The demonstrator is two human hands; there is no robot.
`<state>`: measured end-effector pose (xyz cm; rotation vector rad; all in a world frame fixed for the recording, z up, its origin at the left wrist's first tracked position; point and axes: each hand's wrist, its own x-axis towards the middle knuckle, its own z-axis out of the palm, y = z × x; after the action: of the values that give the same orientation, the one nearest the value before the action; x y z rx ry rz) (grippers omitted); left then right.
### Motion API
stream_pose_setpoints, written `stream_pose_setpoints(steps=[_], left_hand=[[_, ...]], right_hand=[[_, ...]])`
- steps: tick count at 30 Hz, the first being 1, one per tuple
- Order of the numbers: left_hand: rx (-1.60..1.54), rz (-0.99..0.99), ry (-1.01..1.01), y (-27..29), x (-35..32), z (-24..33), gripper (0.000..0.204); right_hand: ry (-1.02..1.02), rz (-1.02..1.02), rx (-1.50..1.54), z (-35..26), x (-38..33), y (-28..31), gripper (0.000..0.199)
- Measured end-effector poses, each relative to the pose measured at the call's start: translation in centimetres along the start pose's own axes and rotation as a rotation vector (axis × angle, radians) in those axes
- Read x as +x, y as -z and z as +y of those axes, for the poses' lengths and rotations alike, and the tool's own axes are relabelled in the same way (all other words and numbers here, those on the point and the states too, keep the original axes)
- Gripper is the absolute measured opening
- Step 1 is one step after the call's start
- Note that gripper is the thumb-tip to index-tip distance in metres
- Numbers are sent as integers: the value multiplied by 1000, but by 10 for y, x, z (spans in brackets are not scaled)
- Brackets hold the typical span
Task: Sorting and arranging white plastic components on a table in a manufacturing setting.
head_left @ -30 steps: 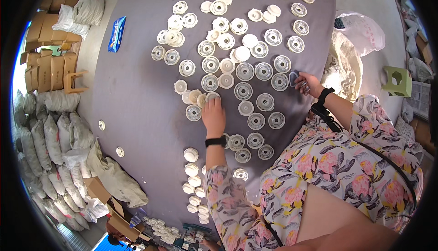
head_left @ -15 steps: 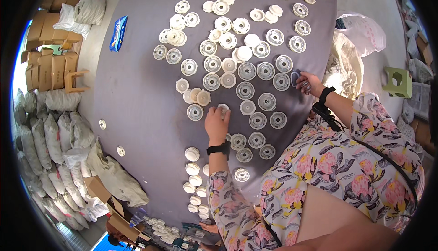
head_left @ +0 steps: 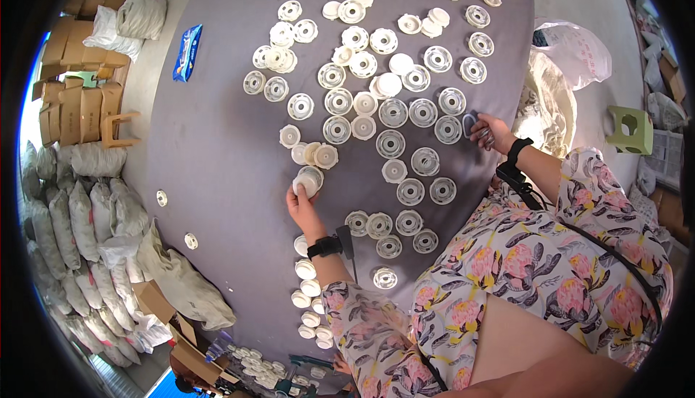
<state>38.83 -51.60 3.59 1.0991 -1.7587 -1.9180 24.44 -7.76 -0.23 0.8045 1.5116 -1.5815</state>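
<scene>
My left hand [head_left: 304, 208] pinches a round white plastic cap [head_left: 307, 189] over a clear-and-white wheel-shaped ring at the left of the spread-out parts. The cap covers much of that ring; whether they touch I cannot tell. At the table's right edge my right hand [head_left: 492, 134] is closed around scissors, whose grey loop handle [head_left: 470, 124] sticks out toward the parts. Beside that loop lies another clear ring [head_left: 448, 129]. Just above my left hand sit overlapping white caps [head_left: 326, 155].
Many rings and white caps cover the grey table [head_left: 217, 152]. Stacked white pieces [head_left: 305, 269] form rows near my left forearm. A blue packet [head_left: 187, 53] lies far left. Sacks [head_left: 83, 217] and cartons [head_left: 79, 112] line the left side; a green stool [head_left: 630, 129] stands right.
My left hand has moved left and slightly down from the middle, carrying a white cap to the ring at the left. My right hand stays in place with the scissors.
</scene>
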Motion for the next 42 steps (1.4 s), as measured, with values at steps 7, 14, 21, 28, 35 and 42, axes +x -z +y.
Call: stream_pose_setpoints(steps=[7,14,21,28,35,42], left_hand=[[451,8,-103,12,24,-12,31],[1148,-11,-767,4,3,-7,41],[1223,-91,-541,18,-15,-36,57],[1261,-25,-722,-3,-9,-18,48],[1245,-30,-619,60,-45,-44,44],[1208,102,-590,49,-54,-37,49]], right_hand=[[-14,13,-33,-1,0,-6,41],[-47,12,-32,-2,3,-1,42],[-15,-19,-6,1,6,1,43],[39,-23,-35,3,7,-3,41],[88,13,-64,5,5,-7,40],[88,-16,-66,5,9,-3,41]])
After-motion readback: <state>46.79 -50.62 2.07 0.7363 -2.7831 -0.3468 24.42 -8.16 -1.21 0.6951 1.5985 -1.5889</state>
